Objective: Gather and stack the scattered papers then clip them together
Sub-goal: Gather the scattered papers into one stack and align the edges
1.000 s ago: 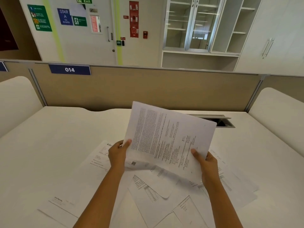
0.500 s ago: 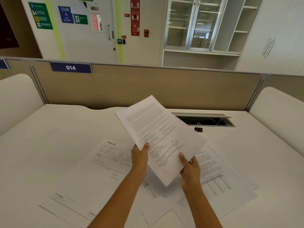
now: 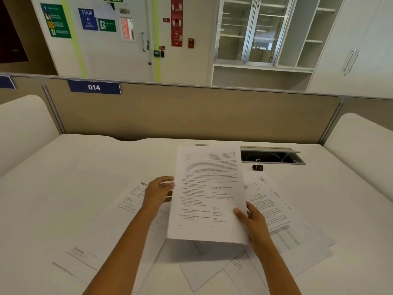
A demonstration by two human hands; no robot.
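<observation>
A: What covers the desk [image 3: 63, 188]?
B: Loose papers [image 3: 287, 220], spread flat. The held sheets [image 3: 208, 194] tilt above them.
A: And the hands?
B: The left hand [image 3: 158, 192] grips the left edge, the right hand [image 3: 251, 222] pinches the right — the binder clip [image 3: 257, 167] stands beyond, apart.

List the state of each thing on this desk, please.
held paper: raised above desk, gripped at both sides
left hand: grips its left edge
right hand: grips its lower right edge
loose papers: scattered flat, overlapping
binder clip: clipping nothing
cable hatch: open
</observation>
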